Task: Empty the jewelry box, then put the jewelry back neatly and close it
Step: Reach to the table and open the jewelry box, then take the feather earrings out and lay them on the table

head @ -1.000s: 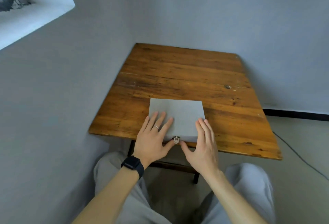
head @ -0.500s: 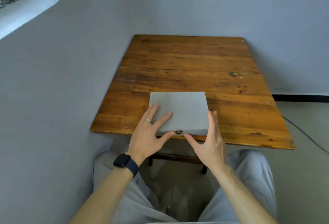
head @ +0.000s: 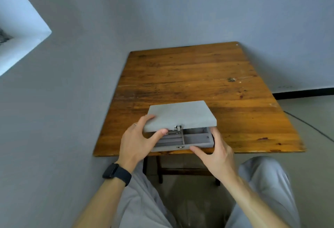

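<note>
The left hand (head: 137,142) pinches the front left corner of the lid (head: 180,115), thumb beneath and fingers on top. The right hand (head: 215,157) is spread, with the thumb against the front wall of the jewelry box (head: 197,140) and the fingers straight along its right wall. The box sits at the near edge of the surface (head: 198,75). The lid is partly raised and its clasp (head: 178,127) is free.

Brace the box so it cannot slide off that edge. Raise the lid evenly about its far edge. Contents are too small to identify.
</note>
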The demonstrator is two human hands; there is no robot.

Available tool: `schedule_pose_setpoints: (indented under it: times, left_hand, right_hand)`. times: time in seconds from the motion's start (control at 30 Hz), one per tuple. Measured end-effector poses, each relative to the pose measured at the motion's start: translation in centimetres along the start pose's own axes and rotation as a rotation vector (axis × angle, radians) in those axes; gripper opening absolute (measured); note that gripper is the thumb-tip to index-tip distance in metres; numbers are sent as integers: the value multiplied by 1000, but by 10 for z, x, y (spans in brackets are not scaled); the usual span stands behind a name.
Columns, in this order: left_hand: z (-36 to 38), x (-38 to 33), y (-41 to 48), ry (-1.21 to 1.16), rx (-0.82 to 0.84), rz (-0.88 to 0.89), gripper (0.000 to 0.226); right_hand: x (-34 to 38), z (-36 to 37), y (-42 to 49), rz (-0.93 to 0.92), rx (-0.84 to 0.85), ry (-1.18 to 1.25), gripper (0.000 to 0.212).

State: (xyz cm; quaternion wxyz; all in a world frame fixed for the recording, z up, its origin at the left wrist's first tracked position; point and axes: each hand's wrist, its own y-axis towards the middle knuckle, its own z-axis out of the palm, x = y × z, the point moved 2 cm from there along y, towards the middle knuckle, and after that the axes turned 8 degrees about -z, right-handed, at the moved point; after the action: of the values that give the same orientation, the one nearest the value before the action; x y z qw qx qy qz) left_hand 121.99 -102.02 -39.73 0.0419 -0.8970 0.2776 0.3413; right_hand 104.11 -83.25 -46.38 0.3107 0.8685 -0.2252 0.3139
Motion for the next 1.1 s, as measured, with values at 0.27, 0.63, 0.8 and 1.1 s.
schedule_pose_setpoints:
  times: [0.27,0.63,0.8,1.1]
  left_hand:
    - [-18,-32,55,-169,-121,-83,46]
    - [-13,-33,102,-237,-105,-112,32]
    - [-4,-34,117,-184,-129,-130,38]
    - [10,-38,156,-128,-149,-147,46]
  right_hand:
    - [-5,4,3,-18,-72,-27,71]
    - [-9,4,11,-9,5,-94,77]
    - [-8,3,14,-14,184,-259,94]
    - [-21,-3,44,27,304,-364,114]
